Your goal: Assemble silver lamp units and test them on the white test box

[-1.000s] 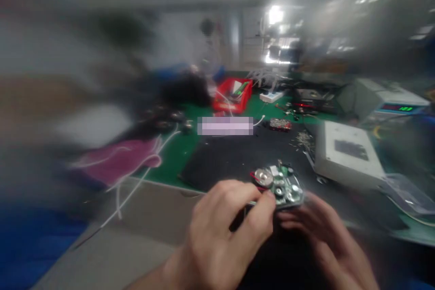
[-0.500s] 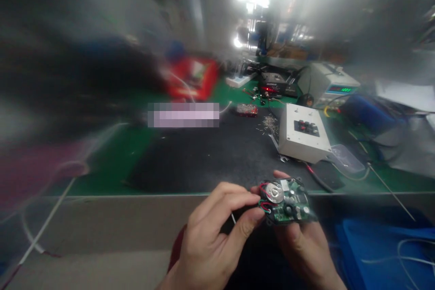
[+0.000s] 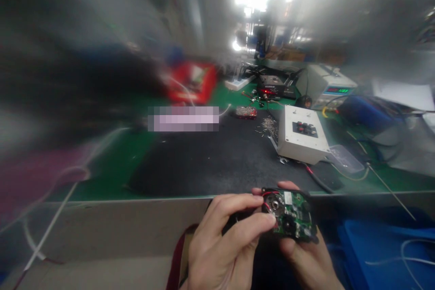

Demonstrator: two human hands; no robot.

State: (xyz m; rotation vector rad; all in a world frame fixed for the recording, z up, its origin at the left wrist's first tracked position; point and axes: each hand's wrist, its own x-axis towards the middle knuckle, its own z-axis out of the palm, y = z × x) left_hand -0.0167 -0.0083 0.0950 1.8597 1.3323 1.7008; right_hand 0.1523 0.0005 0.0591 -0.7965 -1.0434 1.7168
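A green circuit board (image 3: 299,212) in a dark frame is held just beyond the bench's front edge, component side up. My right hand (image 3: 307,256) grips it from below and the right, thumb at the near edge and fingertips showing past the far edge. On the board's left part sits a round metal piece (image 3: 275,204) with red wires (image 3: 268,194) around it. My left hand (image 3: 227,235) closes on the board's left end, one fingertip pressed beside the round piece and another at the wires. Its thumb is hidden.
On the black mat (image 3: 204,158) stand a white switch box (image 3: 301,133), a pile of metal pins (image 3: 268,124) and an open-end wrench (image 3: 273,145). Behind are a red pin container (image 3: 246,112) and a power supply (image 3: 326,84). A blue bin (image 3: 380,244) is at lower right.
The board has tilted and sits slightly lower in view. My left fingers have shifted further onto its left end, covering the green wires seen before.
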